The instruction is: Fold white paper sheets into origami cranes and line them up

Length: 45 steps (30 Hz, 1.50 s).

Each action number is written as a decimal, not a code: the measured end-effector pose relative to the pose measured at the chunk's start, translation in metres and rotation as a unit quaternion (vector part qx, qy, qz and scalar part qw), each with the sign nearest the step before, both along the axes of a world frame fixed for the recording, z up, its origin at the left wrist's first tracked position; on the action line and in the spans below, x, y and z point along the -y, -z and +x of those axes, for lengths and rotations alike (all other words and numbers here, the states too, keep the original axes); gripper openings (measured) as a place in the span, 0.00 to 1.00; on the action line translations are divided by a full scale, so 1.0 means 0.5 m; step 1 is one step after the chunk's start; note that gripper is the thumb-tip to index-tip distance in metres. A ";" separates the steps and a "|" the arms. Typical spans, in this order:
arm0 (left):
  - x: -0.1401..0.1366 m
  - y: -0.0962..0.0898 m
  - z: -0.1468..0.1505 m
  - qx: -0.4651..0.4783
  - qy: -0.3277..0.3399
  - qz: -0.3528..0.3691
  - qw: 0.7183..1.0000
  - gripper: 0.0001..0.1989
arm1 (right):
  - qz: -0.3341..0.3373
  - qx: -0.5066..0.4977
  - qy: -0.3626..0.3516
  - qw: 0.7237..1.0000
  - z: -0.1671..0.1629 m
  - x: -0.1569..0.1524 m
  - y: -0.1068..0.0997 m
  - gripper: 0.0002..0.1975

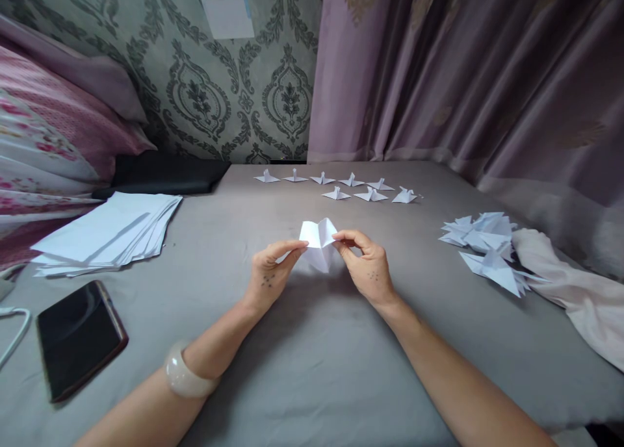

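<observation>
Folded white paper [318, 236] is held up by two bare hands above a grey cloth [302, 382], near the middle of the view, its upper part opened into two raised flaps and a point hanging toward six o'clock. From that paper as the dial's centre, its nine o'clock edge is pinched narrowly between thumb and forefinger of the left hand [270, 271], its three o'clock edge likewise by the right hand [368, 269]; small dark dots are seen on the back of each. A pale bangle [189, 373] is worn on the left wrist, at about seven o'clock. Between eleven and two o'clock, eight small folded paper figures [335, 193] are set out in two rows, five in the far one and three in the near. At three o'clock, a loose heap of folded white pieces [490, 232] is seen beside a crumpled pale fabric [568, 284]. Loose white sheets [114, 223] are stacked toward nine o'clock, with a flat black item [168, 173] lying beyond at ten. A dark-screened phone [80, 340] is laid at eight o'clock, next to a white cable [19, 333]. Patterned wallpaper [199, 99] is shown at eleven, a mauve curtain [351, 83] at one.
</observation>
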State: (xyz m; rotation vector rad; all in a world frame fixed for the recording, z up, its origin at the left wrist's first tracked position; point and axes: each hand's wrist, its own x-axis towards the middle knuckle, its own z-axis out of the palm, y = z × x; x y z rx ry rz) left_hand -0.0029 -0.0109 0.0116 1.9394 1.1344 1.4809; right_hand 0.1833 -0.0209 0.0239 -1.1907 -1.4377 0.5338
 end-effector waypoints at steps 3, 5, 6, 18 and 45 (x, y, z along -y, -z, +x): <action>0.002 -0.013 0.001 0.017 0.042 0.003 0.999 0.07 | -0.001 0.001 -0.004 1.000 -0.002 0.002 -0.003 0.04; 0.004 -0.021 0.003 0.013 0.048 0.006 0.999 0.07 | -0.011 0.000 -0.014 1.000 -0.002 0.003 -0.005 0.04; 0.005 -0.024 0.003 0.009 0.048 0.005 0.999 0.06 | -0.017 0.000 -0.021 1.000 -0.002 0.004 -0.006 0.05; 0.002 -0.020 -0.006 -0.087 0.005 0.053 0.995 0.06 | -0.030 0.004 -0.045 0.999 0.007 0.004 -0.020 0.04; 0.011 -0.040 -0.014 -0.142 0.090 0.102 0.980 0.03 | -0.120 -0.007 -0.193 0.974 0.020 0.012 -0.047 0.06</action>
